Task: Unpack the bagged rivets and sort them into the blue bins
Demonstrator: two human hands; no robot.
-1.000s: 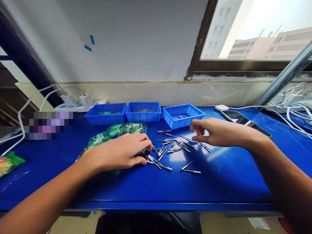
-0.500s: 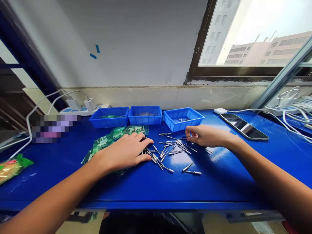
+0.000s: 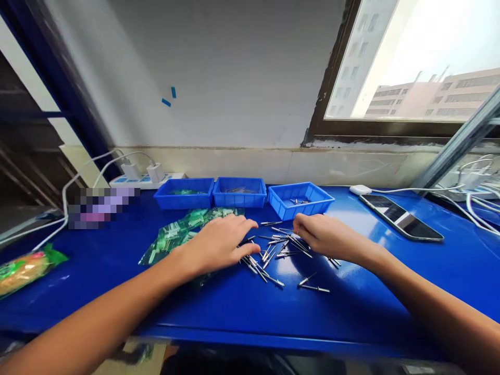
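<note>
Silver blind rivets (image 3: 287,254) lie scattered in a loose pile on the blue table. My left hand (image 3: 221,242) rests at the pile's left side, thumb and fingers apart, with rivets under and beside the fingertips. Over the right part of the pile, my right hand (image 3: 322,234) has its fingers pinched together; what is between them, if anything, is hidden. Just behind that hand stands a blue bin (image 3: 289,211) with a few rivets inside. Green-tinted plastic bags (image 3: 167,239) of small parts lie partly under my left forearm and hand.
Two more blue bins, a left one (image 3: 183,202) and a middle one (image 3: 240,200), hold small bagged parts. A phone (image 3: 402,216) and a white charger case (image 3: 360,190) lie at the right. Cables run along both sides. A wrapped bread snack (image 3: 29,270) sits at far left.
The whole view has shifted, so the scene sits slightly lower and further right. My right hand has closed its fingers lower over the pile. My left hand stays by the rivets.
</note>
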